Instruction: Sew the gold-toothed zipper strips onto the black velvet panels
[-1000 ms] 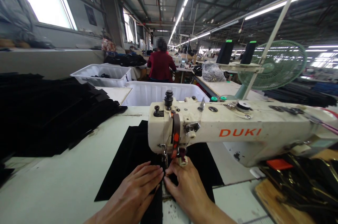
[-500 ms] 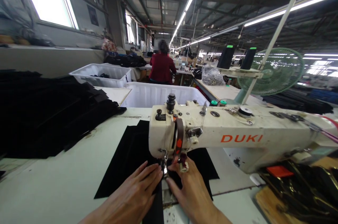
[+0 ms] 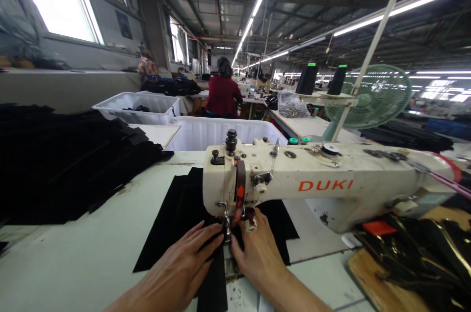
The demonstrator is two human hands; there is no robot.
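Observation:
A flat piece of black fabric (image 3: 167, 228) lies under the head of a cream sewing machine (image 3: 272, 174) lettered DUKI. My left hand (image 3: 184, 265) rests on the fabric just left of the presser foot (image 3: 227, 231), fingers stretched forward and lying flat. To the right of the foot, my right hand (image 3: 259, 248) presses on the cloth, thumb apart from the fingers; its fingertips are partly hidden behind the machine head. A narrow black strip (image 3: 213, 287) runs from under the foot toward me, beside my left hand.
Stacked black fabric pieces (image 3: 73, 160) cover the table's left side. White plastic bins (image 3: 228, 130) stand behind the machine. Black items with gold-coloured edging (image 3: 415, 263) lie at right. Thread cones (image 3: 307, 80) and a green fan (image 3: 368, 98) stand beyond; a person in red (image 3: 222, 93) sits ahead.
The camera view has shifted slightly, so the machine appears further left. Both hands stay beside the presser foot on the fabric, with little visible movement of the cloth.

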